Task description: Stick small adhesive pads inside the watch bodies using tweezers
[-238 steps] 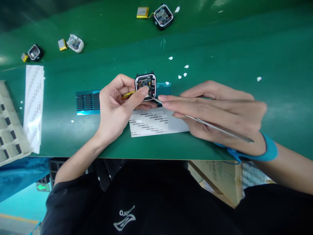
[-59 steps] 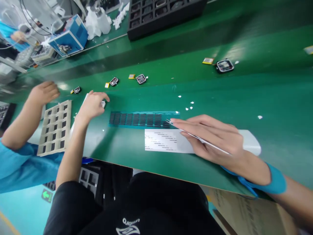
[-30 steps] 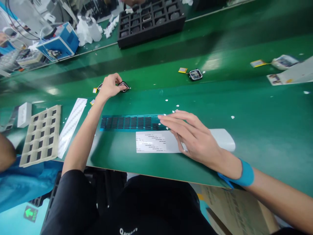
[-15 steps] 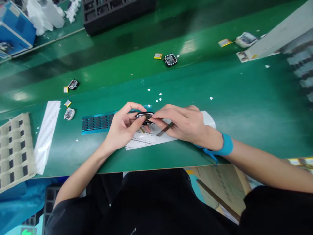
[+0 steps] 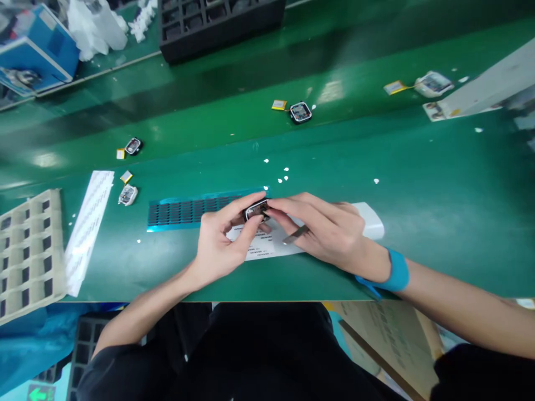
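Over the green counter (image 5: 426, 195) and the printed sheet (image 5: 267, 249), the left hand (image 5: 223, 239) has its grip on the watch case, between thumb and fingers. The right hand (image 5: 330, 228) holds a metal tool (image 5: 296, 235) tucked under its fingers, with fingertips at the edge of this watch case (image 5: 252, 211). The case should be light and stiff, maybe slightly slippery; the outer rim is the better hold, because the small circuit parts (image 5: 259, 209) inside are probably fragile.

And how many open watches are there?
5: one held watch in the left hand; on the table, left black watch, left white watch, middle black watch, right white watch. The black tray may hide more.
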`<action>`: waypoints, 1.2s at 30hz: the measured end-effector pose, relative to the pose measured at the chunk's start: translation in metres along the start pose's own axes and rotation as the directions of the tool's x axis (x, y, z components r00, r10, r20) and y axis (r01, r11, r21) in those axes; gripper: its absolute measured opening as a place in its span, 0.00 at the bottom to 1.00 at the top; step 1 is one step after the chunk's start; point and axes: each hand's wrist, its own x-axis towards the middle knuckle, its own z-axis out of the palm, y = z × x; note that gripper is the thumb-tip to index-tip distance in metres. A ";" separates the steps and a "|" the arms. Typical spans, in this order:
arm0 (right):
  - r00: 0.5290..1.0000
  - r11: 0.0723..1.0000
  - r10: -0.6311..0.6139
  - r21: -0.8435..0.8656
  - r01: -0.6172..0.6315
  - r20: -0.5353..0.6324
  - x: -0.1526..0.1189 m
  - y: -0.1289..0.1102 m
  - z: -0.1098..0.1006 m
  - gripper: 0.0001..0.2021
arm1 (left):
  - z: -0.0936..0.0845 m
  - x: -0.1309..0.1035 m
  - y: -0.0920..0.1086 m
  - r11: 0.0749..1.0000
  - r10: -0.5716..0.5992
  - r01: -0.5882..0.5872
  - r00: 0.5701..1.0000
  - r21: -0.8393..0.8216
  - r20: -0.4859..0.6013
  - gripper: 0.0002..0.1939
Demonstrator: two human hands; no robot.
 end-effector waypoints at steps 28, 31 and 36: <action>0.999 0.997 -0.043 -0.065 0.043 -0.001 -0.001 0.002 -0.004 0.14 | 0.002 -0.010 0.007 0.993 -0.027 0.028 1.000 0.112 -0.009 0.19; 0.999 0.997 -0.049 -0.058 0.050 0.020 -0.002 0.002 -0.006 0.18 | 0.003 -0.013 0.008 0.993 -0.033 0.032 0.999 0.113 0.002 0.21; 0.996 0.998 -0.049 -0.042 0.052 0.069 -0.001 0.001 -0.008 0.17 | 0.002 -0.012 0.007 0.959 0.079 -0.082 0.997 0.270 0.021 0.21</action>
